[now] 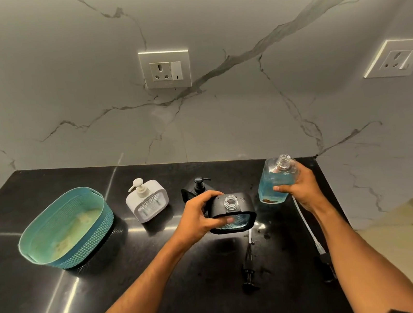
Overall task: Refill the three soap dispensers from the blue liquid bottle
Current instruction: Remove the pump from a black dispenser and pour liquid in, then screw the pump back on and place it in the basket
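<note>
Left hand [201, 215] fingers clamp black dispenser [233, 214], seemingly part-filled; right hand [301, 185] fingers grip blue liquid bottle [273, 182], half full.

Counter layout as I see it from the head camera.

A basket [66, 228] sits far left on the counter [162, 286], one dispenser [147, 200] to its right, another [198, 186] behind the open dispenser [232, 213] in my left hand [201, 216]. My right hand [301, 187] holds the bottle [274, 182] at right. Two pump heads [249, 270] [320, 253], I think, lie nearer me.
</note>
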Tool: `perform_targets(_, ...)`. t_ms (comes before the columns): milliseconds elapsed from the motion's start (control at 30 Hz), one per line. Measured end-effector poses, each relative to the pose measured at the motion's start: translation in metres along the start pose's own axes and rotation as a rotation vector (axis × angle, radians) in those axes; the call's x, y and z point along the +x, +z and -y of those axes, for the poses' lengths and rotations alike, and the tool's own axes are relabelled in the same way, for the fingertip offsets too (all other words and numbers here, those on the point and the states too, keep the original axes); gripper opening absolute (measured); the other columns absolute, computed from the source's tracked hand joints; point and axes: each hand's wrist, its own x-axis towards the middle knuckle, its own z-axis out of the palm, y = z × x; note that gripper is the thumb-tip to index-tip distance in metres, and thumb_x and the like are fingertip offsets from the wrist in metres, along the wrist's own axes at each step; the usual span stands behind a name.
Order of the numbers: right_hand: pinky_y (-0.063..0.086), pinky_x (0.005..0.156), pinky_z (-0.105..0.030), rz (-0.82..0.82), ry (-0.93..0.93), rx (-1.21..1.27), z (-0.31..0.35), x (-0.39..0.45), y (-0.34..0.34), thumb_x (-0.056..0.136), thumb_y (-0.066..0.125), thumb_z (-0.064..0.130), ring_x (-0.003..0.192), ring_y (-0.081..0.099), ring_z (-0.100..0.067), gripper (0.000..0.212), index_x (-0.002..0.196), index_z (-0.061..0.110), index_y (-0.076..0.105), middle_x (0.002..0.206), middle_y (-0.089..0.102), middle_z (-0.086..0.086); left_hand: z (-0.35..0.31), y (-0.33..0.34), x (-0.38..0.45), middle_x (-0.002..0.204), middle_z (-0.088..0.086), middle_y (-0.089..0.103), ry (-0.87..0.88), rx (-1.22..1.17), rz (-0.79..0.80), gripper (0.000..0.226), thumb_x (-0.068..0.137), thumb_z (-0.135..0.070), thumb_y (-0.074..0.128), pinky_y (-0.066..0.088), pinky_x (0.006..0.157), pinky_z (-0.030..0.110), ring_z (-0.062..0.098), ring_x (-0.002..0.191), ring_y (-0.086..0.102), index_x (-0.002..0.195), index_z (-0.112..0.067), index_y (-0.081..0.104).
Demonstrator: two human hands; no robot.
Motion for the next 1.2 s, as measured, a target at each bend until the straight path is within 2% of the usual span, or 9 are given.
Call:
perform_targets(133,0.061,0.081,-0.028,0.018,0.016,0.003,-0.005,0.007,-0.002,0.061,0.091,-0.009,0.108,0.072,-0.019,0.072,0.122,0.021,0.067,0.115,0.075,-0.001,-0.001,0.001,0.005,0.111,-0.003,0.074,-0.016,0.013,0.007,0.049,0.073,-0.017,0.094,0.057,0.100,0.047,0.018,0.109,0.070,0.116,-0.019,0.071)
perform_targets(367,0.061,0.084,-0.031,0.042,0.050,0.032,-0.015,0.014,-0.005,0.063,0.090,-0.007,0.112,0.072,-0.022,0.073,0.126,0.020,0.066,0.119,0.074,-0.004,-0.001,0.001,0.008,0.112,0.004,0.074,-0.026,0.020,-0.005,0.050,0.073,-0.010,0.093,0.056,0.101,0.046,0.020,0.109,0.070,0.117,-0.010,0.069)
perform_targets(633,0.059,0.095,-0.045,0.145,0.088,0.038,-0.012,0.016,-0.011,0.064,0.091,-0.003,0.116,0.070,-0.027,0.075,0.129,0.021,0.063,0.123,0.072,-0.009,-0.002,0.005,0.008,0.112,0.002,0.074,-0.021,0.014,0.004,0.050,0.073,-0.012,0.094,0.056,0.100,0.046,0.018,0.109,0.070,0.117,-0.011,0.070)
perform_targets(833,0.059,0.097,-0.047,0.161,0.085,0.082,-0.011,0.013,-0.011,0.062,0.092,-0.002,0.119,0.068,-0.028,0.082,0.134,0.021,0.061,0.127,0.070,-0.009,-0.004,0.005,0.005,0.111,-0.001,0.074,-0.007,0.015,0.008,0.049,0.073,-0.015,0.094,0.056,0.099,0.045,0.017,0.108,0.070,0.117,-0.013,0.070)
perform_targets(933,0.059,0.096,-0.042,0.157,0.071,0.078,-0.010,0.010,-0.011,0.060,0.093,0.000,0.121,0.067,-0.027,0.088,0.138,0.021,0.058,0.129,0.069,-0.006,-0.004,0.003,0.003,0.111,-0.002,0.074,0.001,0.011,0.010,0.050,0.074,-0.016,0.094,0.057,0.099,0.044,0.016,0.109,0.070,0.117,-0.015,0.070)
perform_targets(1033,0.057,0.100,-0.037,0.089,0.063,0.032,-0.006,0.004,-0.013,0.061,0.094,0.000,0.128,0.062,-0.021,0.099,0.147,0.023,0.050,0.139,0.063,-0.002,-0.005,0.003,0.001,0.112,-0.002,0.074,0.012,0.015,0.013,0.050,0.074,-0.017,0.094,0.057,0.099,0.043,0.017,0.109,0.070,0.117,-0.015,0.070)
perform_targets(1100,0.050,0.107,-0.036,-0.065,0.043,-0.011,-0.001,-0.004,-0.012,0.067,0.093,0.002,0.134,0.055,-0.016,0.100,0.151,0.022,0.045,0.146,0.056,0.000,-0.005,0.003,-0.001,0.112,-0.003,0.074,0.018,0.010,0.018,0.050,0.074,-0.017,0.094,0.057,0.099,0.042,0.017,0.110,0.070,0.118,-0.015,0.070)
perform_targets(1133,0.049,0.107,-0.035,-0.178,0.006,-0.037,0.002,-0.011,-0.012,0.070,0.092,0.006,0.134,0.054,-0.015,0.093,0.149,0.023,0.047,0.144,0.056,0.001,-0.004,0.003,-0.002,0.112,-0.004,0.074,0.022,0.005,0.020,0.050,0.074,-0.017,0.094,0.058,0.099,0.041,0.017,0.110,0.070,0.118,-0.015,0.070)
perform_targets(1200,0.055,0.096,-0.030,-0.416,-0.111,-0.080,0.009,-0.028,-0.008,0.078,0.090,0.017,0.122,0.061,-0.014,0.066,0.135,0.027,0.058,0.130,0.064,0.004,-0.005,0.004,-0.004,0.112,-0.006,0.074,0.030,0.001,0.018,0.050,0.074,-0.017,0.094,0.058,0.098,0.037,0.016,0.110,0.070,0.118,-0.016,0.070)
